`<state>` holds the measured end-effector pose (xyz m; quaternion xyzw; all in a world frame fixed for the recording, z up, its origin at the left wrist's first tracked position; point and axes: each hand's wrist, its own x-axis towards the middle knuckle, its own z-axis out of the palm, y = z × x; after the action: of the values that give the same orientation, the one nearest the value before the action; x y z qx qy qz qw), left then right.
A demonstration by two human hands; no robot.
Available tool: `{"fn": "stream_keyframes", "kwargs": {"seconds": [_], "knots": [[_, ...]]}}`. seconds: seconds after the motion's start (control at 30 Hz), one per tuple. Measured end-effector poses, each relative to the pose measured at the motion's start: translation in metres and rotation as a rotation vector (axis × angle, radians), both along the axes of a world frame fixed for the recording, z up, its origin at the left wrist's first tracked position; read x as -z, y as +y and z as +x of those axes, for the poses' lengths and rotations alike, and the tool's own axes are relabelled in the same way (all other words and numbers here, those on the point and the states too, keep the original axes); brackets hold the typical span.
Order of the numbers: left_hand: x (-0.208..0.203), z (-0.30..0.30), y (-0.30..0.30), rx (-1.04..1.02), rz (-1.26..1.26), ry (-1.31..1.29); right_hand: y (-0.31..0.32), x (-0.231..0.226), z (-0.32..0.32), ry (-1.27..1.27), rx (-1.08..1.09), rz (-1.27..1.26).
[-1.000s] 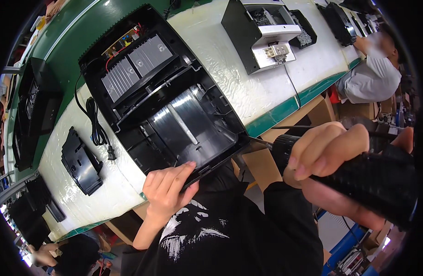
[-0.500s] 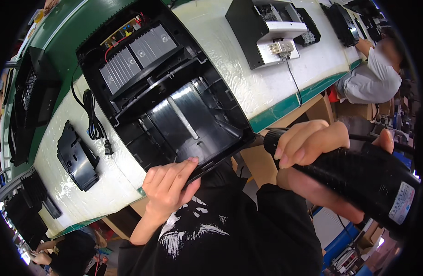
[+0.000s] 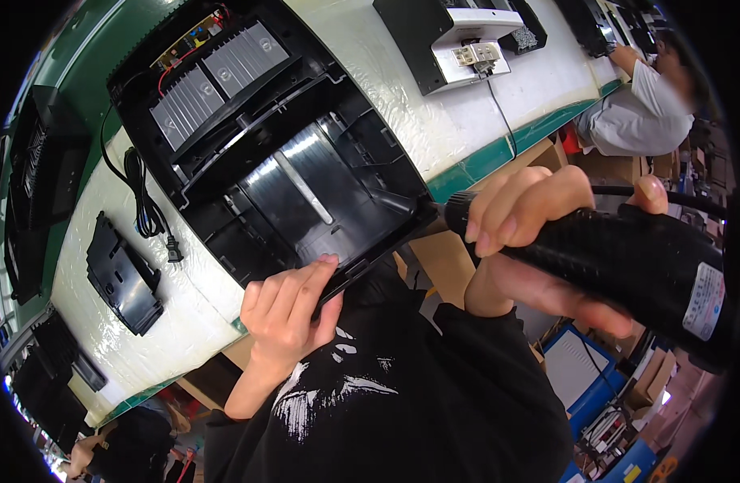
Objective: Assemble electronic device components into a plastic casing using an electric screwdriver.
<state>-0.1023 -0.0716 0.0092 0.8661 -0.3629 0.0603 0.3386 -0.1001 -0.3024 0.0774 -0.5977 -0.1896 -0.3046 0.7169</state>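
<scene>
A large black plastic housing (image 3: pixel 350 181) lies open side up on the bench, its near edge at my body. Inside its far part sit grey finned heat sinks (image 3: pixel 217 88) with red wires and a small board beyond them. My left hand (image 3: pixel 285 318) grips the near rim, fingers over the edge and thumb underneath. In my right hand (image 3: pixel 539 209) is a black corded electric screwdriver (image 3: pixel 627 266), lying nearly level with its nose toward the housing's near right corner. Whether its bit touches the housing there I cannot make out.
A coiled black power cord (image 3: pixel 144 193) and a black plastic panel (image 3: pixel 122 274) lie left of the housing. Beyond, at right, are a black-and-white box-shaped device (image 3: pixel 442 48) and a tray of screws (image 3: pixel 524 36). Another person (image 3: pixel 639 109) works at the far right, another at lower left.
The whole view has shifted slightly, with bench, housing and hands appearing higher and further left. Both hands keep the same grips, and the screwdriver stays by the housing's corner.
</scene>
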Motion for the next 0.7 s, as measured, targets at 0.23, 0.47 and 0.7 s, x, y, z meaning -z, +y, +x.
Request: {"fn": "stream_keyframes", "kwargs": {"seconds": [0.23, 0.47, 0.7], "knots": [[0.004, 0.001, 0.0, 0.006, -0.011, -0.046, 0.009, 0.0, -0.001, -0.02, 0.053, 0.049], [0.005, 0.0, 0.001, -0.012, -0.023, -0.056, 0.003, -0.018, 0.007, -0.017, -0.105, -0.025], [0.006, -0.004, 0.001, 0.008, -0.008, -0.082, -0.055, -0.059, -0.039, -0.067, -0.337, -0.06]]}}
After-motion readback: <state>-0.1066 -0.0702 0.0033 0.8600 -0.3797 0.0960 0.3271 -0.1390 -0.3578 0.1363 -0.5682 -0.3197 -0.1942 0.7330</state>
